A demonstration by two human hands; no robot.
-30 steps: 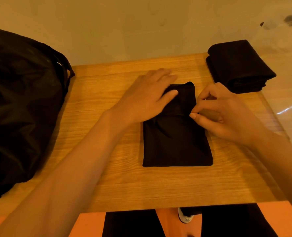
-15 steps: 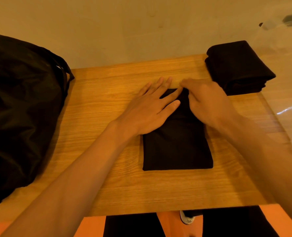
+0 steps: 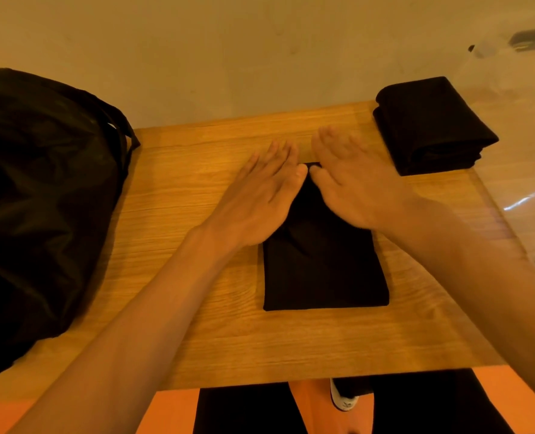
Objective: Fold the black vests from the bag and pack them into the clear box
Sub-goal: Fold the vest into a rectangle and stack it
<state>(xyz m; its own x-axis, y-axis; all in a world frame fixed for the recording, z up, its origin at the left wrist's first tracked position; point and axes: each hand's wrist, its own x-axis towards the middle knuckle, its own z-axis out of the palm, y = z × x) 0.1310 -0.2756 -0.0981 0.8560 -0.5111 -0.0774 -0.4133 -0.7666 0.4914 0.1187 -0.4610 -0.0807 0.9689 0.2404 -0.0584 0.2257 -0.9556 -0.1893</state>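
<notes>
A black vest (image 3: 322, 270) lies folded into a narrow rectangle in the middle of the wooden table (image 3: 203, 183). My left hand (image 3: 259, 195) lies flat on its far left part, fingers straight. My right hand (image 3: 353, 186) lies flat on its far right part, the two thumbs almost touching. Both hands cover the vest's far end. A stack of folded black vests (image 3: 432, 126) sits at the table's far right corner, inside the clear box (image 3: 510, 170). The black bag (image 3: 40, 195) stands at the left.
The clear box's walls are barely visible and reach past the table's right edge. A plain wall stands behind the table. Below the near edge are my dark trousers (image 3: 432, 402), a white shoe (image 3: 342, 399) and an orange floor.
My right hand let go of the vest's right edge, moved up onto its far end and flattened. My left hand slid farther up. Both now press the cloth flat.
</notes>
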